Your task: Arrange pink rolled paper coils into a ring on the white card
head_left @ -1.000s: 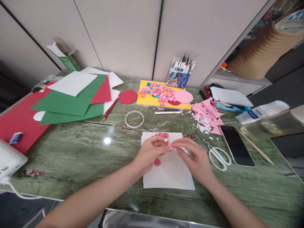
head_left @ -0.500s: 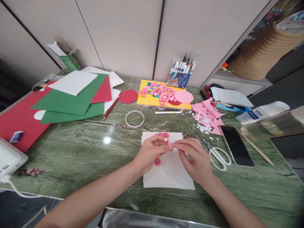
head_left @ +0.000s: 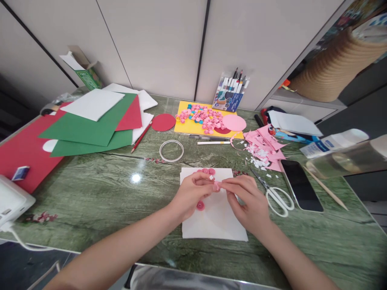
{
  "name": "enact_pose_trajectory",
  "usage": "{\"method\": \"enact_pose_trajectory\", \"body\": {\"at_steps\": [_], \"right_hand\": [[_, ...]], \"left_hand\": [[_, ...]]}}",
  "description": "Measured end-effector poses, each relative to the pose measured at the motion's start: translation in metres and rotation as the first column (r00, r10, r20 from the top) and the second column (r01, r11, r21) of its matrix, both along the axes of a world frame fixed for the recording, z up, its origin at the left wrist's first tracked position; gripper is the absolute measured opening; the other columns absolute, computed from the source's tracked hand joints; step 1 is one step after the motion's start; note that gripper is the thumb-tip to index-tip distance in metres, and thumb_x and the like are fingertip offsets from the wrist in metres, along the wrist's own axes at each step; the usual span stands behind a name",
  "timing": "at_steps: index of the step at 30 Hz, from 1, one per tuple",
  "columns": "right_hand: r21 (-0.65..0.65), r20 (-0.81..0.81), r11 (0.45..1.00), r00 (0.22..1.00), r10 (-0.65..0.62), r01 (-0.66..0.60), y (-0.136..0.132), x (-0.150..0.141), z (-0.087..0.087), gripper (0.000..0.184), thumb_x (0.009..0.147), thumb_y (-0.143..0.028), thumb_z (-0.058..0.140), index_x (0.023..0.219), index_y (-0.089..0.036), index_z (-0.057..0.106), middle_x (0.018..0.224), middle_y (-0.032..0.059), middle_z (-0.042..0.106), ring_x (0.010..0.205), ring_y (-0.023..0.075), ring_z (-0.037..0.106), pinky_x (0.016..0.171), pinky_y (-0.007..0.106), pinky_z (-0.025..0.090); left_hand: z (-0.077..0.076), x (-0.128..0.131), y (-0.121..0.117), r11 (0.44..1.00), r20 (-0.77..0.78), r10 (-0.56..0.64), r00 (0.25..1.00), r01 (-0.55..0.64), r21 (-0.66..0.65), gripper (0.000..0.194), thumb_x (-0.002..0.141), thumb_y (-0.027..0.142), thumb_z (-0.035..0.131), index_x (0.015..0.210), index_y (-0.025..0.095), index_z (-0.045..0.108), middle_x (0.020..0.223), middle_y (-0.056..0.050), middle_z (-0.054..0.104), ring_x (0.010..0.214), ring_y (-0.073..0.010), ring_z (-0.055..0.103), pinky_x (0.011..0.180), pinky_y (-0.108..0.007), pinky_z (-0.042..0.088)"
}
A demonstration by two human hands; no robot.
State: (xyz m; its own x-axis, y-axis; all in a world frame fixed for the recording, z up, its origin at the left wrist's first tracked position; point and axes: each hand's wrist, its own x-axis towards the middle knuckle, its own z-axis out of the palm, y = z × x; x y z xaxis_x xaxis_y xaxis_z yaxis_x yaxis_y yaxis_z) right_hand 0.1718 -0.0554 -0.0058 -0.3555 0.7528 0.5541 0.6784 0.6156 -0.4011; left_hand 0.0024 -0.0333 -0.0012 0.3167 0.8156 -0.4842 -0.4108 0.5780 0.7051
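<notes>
My left hand (head_left: 190,195) is closed in a pinch around a small pink paper flower (head_left: 216,186) just above a stack of white paper (head_left: 214,225). A tiny white square (head_left: 211,177) shows by its fingertips. From the other side, the fingertips of my right hand (head_left: 249,199) press together at the flower's right edge, with the thumb bent lower down. On the white paper, a darker pink rolled flower (head_left: 200,206) lies beside my left hand. Several more pink rolls (head_left: 208,171) sit along its top edge, partly covered by my fingers.
White-handled scissors (head_left: 279,201), a phone (head_left: 302,185) and a wooden stick (head_left: 328,189) lie right. Behind are a tape roll (head_left: 171,160), yellow paper (head_left: 184,128) bearing colourful paper rolls, and pink scraps (head_left: 263,143). Green sheets (head_left: 87,129) are stacked left; a white device (head_left: 15,201) stands nearer.
My right thumb has drawn in under the fingers, and the right hand has turned slightly at the flower. My left hand keeps its hold in the same place.
</notes>
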Motion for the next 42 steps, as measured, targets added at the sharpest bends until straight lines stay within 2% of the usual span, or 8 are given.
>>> {"method": "enact_pose_trajectory", "body": {"at_steps": [5, 12, 17, 23, 28, 36, 39, 42], "right_hand": [[0.042, 0.045, 0.999, 0.999, -0.015, 0.013, -0.001, 0.001, -0.004, 0.042, 0.077, -0.003, 0.052, 0.109, -0.029, 0.060, 0.093, 0.0034, 0.066, 0.082, 0.0164, 0.059, 0.082, 0.039, 0.042], [0.123, 0.200, 0.992, 0.978, -0.056, 0.031, -0.003, 0.000, -0.009, 0.044, 0.078, -0.006, 0.053, 0.115, -0.029, 0.057, 0.092, 0.0021, 0.069, 0.079, 0.0151, 0.062, 0.087, 0.041, 0.039], [0.177, 0.187, 0.984, 0.981, -0.042, 0.008, 0.001, -0.003, -0.015, 0.042, 0.080, -0.008, 0.052, 0.113, -0.033, 0.057, 0.094, 0.0017, 0.069, 0.077, 0.0138, 0.063, 0.085, 0.039, 0.039], [0.293, 0.226, 0.955, 0.968, -0.109, 0.039, 0.005, -0.006, -0.016, 0.040, 0.078, -0.003, 0.054, 0.105, -0.033, 0.060, 0.093, 0.0015, 0.070, 0.075, 0.0136, 0.062, 0.083, 0.039, 0.040], [0.313, 0.207, 0.945, 0.965, -0.161, 0.091, 0.004, -0.005, -0.013, 0.043, 0.079, -0.006, 0.054, 0.107, -0.037, 0.060, 0.094, -0.0005, 0.070, 0.076, 0.0134, 0.062, 0.085, 0.040, 0.038], [0.333, 0.234, 0.942, 0.963, -0.138, 0.054, 0.003, -0.002, -0.014, 0.036, 0.076, -0.005, 0.055, 0.096, -0.035, 0.061, 0.088, -0.0029, 0.071, 0.077, 0.0137, 0.062, 0.086, 0.040, 0.038], [0.326, 0.253, 0.942, 0.953, -0.166, 0.077, 0.004, -0.002, -0.012, 0.038, 0.076, -0.005, 0.055, 0.102, -0.034, 0.061, 0.090, -0.0014, 0.070, 0.078, 0.0148, 0.060, 0.085, 0.041, 0.037], [0.267, 0.284, 0.955, 0.936, -0.208, 0.131, 0.004, -0.005, -0.009, 0.049, 0.078, -0.008, 0.053, 0.119, -0.033, 0.054, 0.091, -0.0008, 0.070, 0.078, 0.0156, 0.059, 0.087, 0.041, 0.035]], "left_hand": [[0.000, 0.001, 0.000, 1.000, 0.009, 0.018, 1.000, -0.018, -0.009, 0.033, 0.050, 0.018, 0.082, 0.073, 0.015, 0.059, 0.063, 0.000, 0.062, 0.061, -0.0099, 0.056, 0.054, -0.021, 0.031], [-0.002, 0.000, -0.001, 0.999, 0.030, 0.032, 0.999, -0.031, -0.007, 0.032, 0.052, 0.017, 0.081, 0.075, 0.015, 0.060, 0.062, 0.001, 0.063, 0.058, -0.0081, 0.055, 0.056, -0.021, 0.034], [-0.003, -0.001, -0.003, 0.996, 0.115, 0.061, 0.991, -0.052, -0.078, 0.032, 0.053, 0.013, 0.080, 0.078, 0.017, 0.060, 0.066, 0.000, 0.065, 0.064, -0.0096, 0.058, 0.062, -0.022, 0.038], [-0.002, -0.005, -0.006, 0.983, 0.185, 0.066, 0.981, -0.033, -0.180, 0.031, 0.058, 0.011, 0.077, 0.085, 0.018, 0.062, 0.080, -0.001, 0.064, 0.078, -0.0110, 0.060, 0.073, -0.022, 0.040], [0.003, -0.007, -0.006, 0.988, 0.197, 0.034, 0.980, -0.003, -0.156, 0.031, 0.064, 0.014, 0.073, 0.093, 0.020, 0.063, 0.084, -0.001, 0.065, 0.081, -0.0120, 0.061, 0.076, -0.024, 0.040], [0.007, -0.007, -0.004, 0.979, 0.282, -0.001, 0.959, 0.058, -0.193, 0.027, 0.063, 0.011, 0.072, 0.087, 0.018, 0.064, 0.083, -0.003, 0.067, 0.080, -0.0135, 0.064, 0.079, -0.025, 0.041], [0.010, -0.008, -0.003, 0.987, 0.264, -0.018, 0.964, 0.060, -0.148, 0.029, 0.063, 0.012, 0.072, 0.089, 0.018, 0.063, 0.090, -0.004, 0.068, 0.087, -0.0163, 0.065, 0.078, -0.026, 0.042], [0.011, -0.009, -0.001, 1.000, 0.179, 0.018, 0.984, -0.017, -0.007, 0.028, 0.064, 0.012, 0.073, 0.088, 0.017, 0.061, 0.096, -0.006, 0.068, 0.093, -0.0189, 0.064, 0.078, -0.027, 0.043]]}}
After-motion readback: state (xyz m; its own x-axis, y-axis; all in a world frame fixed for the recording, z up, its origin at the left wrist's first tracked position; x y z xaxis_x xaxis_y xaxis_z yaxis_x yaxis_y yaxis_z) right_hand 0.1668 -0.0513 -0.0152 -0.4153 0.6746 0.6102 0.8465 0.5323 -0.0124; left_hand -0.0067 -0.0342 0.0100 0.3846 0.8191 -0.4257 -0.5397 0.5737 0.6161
